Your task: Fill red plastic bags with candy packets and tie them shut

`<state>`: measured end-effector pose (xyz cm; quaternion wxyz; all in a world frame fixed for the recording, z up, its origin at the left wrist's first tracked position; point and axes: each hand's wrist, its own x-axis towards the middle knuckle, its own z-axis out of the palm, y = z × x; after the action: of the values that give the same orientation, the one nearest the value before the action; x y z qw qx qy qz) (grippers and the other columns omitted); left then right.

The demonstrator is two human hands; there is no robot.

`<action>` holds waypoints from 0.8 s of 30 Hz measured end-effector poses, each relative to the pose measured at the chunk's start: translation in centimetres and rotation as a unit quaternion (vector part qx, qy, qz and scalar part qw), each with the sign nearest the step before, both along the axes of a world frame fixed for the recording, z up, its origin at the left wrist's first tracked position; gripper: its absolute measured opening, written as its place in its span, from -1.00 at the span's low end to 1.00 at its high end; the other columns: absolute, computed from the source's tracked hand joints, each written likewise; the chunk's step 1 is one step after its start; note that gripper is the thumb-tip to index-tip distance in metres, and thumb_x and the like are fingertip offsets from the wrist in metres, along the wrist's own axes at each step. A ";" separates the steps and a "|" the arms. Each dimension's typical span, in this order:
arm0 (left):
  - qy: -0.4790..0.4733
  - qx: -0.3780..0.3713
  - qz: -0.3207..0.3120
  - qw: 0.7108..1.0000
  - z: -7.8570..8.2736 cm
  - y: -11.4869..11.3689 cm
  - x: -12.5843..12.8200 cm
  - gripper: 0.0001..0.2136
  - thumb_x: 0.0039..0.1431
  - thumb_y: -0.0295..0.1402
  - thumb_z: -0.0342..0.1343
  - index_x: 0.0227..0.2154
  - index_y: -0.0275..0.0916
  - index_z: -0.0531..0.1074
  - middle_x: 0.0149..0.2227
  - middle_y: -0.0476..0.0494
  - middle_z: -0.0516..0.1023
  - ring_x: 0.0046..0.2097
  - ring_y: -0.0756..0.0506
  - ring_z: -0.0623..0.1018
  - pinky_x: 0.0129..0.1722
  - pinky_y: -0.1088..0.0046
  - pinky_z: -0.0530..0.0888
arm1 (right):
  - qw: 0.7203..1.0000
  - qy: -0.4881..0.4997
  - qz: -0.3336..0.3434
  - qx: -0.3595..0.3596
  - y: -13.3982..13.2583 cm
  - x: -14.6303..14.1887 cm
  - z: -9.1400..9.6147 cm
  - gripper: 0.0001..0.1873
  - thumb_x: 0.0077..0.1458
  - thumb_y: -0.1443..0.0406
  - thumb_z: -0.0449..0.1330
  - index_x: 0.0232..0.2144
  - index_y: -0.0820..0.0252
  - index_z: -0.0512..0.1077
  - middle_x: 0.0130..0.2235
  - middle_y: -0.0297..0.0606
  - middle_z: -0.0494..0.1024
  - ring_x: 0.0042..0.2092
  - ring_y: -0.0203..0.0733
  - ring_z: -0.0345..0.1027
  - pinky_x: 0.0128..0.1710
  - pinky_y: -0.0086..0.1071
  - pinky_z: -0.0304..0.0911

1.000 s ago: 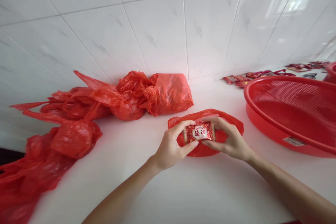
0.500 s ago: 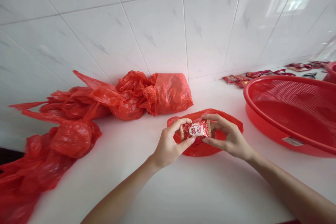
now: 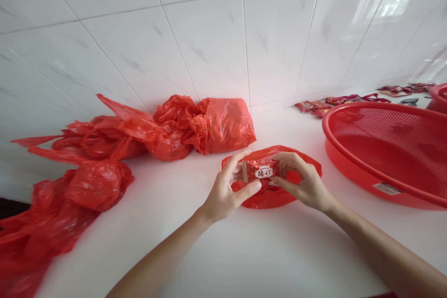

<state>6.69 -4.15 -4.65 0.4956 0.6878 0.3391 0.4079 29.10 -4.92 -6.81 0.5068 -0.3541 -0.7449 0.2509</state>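
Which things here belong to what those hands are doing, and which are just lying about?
Apparently in use:
red packet, between left hand and right hand
open red bag beneath

Seemingly just lying about:
bunched red bags, left
red mesh basket, right
small packets, farther back

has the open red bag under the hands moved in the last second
No. The open red bag keeps its place beside the red basket; both shift only slightly left in the picture, along with the wall tile lines.
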 end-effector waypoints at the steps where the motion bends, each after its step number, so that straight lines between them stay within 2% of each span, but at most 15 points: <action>1: -0.004 -0.002 0.000 1.000 -0.1 0.1 0.0 -0.47 0.24 -0.30 0.25 0.24 -0.11 0.26 -0.08 -0.16 0.64 -0.07 -0.15 0.65 -0.01 0.26 0.58 | 1.000 -0.008 -0.014 0.012 0.0 0.0 -0.1 -0.65 0.21 0.38 0.23 0.03 0.04 0.35 -0.29 -0.32 0.49 -0.39 -0.26 0.41 -0.34 -0.31 0.44; 3: -0.002 0.035 0.011 0.999 -0.3 0.3 0.1 -0.63 0.29 -0.31 0.19 0.14 -0.11 0.40 -0.15 -0.12 0.64 -0.12 -0.12 0.66 -0.05 0.29 0.60 | 1.000 -0.002 -0.014 0.003 -0.1 -0.1 -0.3 -0.56 0.23 0.38 0.21 0.12 -0.02 0.29 -0.20 -0.28 0.52 -0.38 -0.27 0.44 -0.29 -0.27 0.48; 6: 0.005 0.183 0.039 0.982 -0.5 0.6 -0.2 -0.81 0.33 -0.39 0.14 -0.07 -0.12 0.58 -0.13 -0.14 0.62 -0.06 -0.12 0.63 -0.04 0.32 0.60 | 0.994 0.060 0.053 -0.074 -0.3 -0.2 -0.1 -0.38 0.23 0.32 0.26 0.25 -0.09 0.14 -0.03 -0.19 0.51 -0.31 -0.24 0.50 -0.26 -0.24 0.51; 9: 0.023 0.315 0.055 0.947 -0.6 0.8 -0.6 -0.77 0.33 -0.48 0.11 -0.10 -0.09 0.62 0.01 -0.19 0.56 0.04 -0.13 0.58 -0.02 0.31 0.59 | 0.976 0.115 0.114 -0.143 -0.4 -0.3 0.1 -0.33 0.15 0.24 0.36 0.23 -0.08 0.17 0.05 -0.13 0.47 -0.18 -0.15 0.53 -0.20 -0.19 0.54; 12: 0.029 0.378 0.047 0.924 -0.7 0.8 -0.9 -0.72 0.32 -0.53 0.10 -0.06 -0.06 0.60 0.10 -0.20 0.51 0.09 -0.14 0.55 -0.02 0.27 0.59 | 0.973 0.145 0.119 -0.135 -0.2 -0.3 0.1 -0.35 0.11 0.25 0.40 0.19 -0.04 0.25 0.04 -0.12 0.49 -0.13 -0.13 0.53 -0.16 -0.17 0.54; 14: 0.028 0.381 0.041 0.923 -0.8 0.8 -1.0 -0.69 0.33 -0.55 0.07 -0.04 -0.06 0.60 0.12 -0.21 0.49 0.11 -0.16 0.54 0.00 0.24 0.58 | 0.978 0.152 0.103 -0.094 -0.2 -0.4 0.0 -0.37 0.10 0.28 0.41 0.16 -0.01 0.29 0.01 -0.13 0.51 -0.14 -0.14 0.52 -0.13 -0.16 0.54; 18: 0.033 0.327 0.052 0.943 -0.8 0.7 -0.9 -0.67 0.31 -0.54 0.04 -0.01 -0.07 0.58 0.13 -0.22 0.48 0.04 -0.15 0.57 -0.03 0.24 0.58 | 0.984 0.157 0.074 -0.031 -0.2 -0.5 0.2 -0.47 0.11 0.35 0.39 0.10 0.04 0.36 -0.03 -0.15 0.51 -0.19 -0.19 0.50 -0.15 -0.20 0.55; 24: 0.041 0.263 0.031 0.963 -0.5 0.5 -0.6 -0.52 0.10 -0.61 0.12 0.07 -0.09 0.50 0.04 -0.21 0.52 0.09 -0.21 0.53 0.09 0.16 0.52 | 0.988 0.146 0.040 -0.023 -0.2 -0.5 0.3 -0.53 0.12 0.33 0.39 0.05 0.08 0.38 -0.02 -0.12 0.52 -0.19 -0.17 0.51 -0.17 -0.20 0.55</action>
<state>6.05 -3.65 -5.15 0.2696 0.7994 0.2610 0.4692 28.58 -5.15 -6.48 0.5913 -0.2954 -0.6707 0.3366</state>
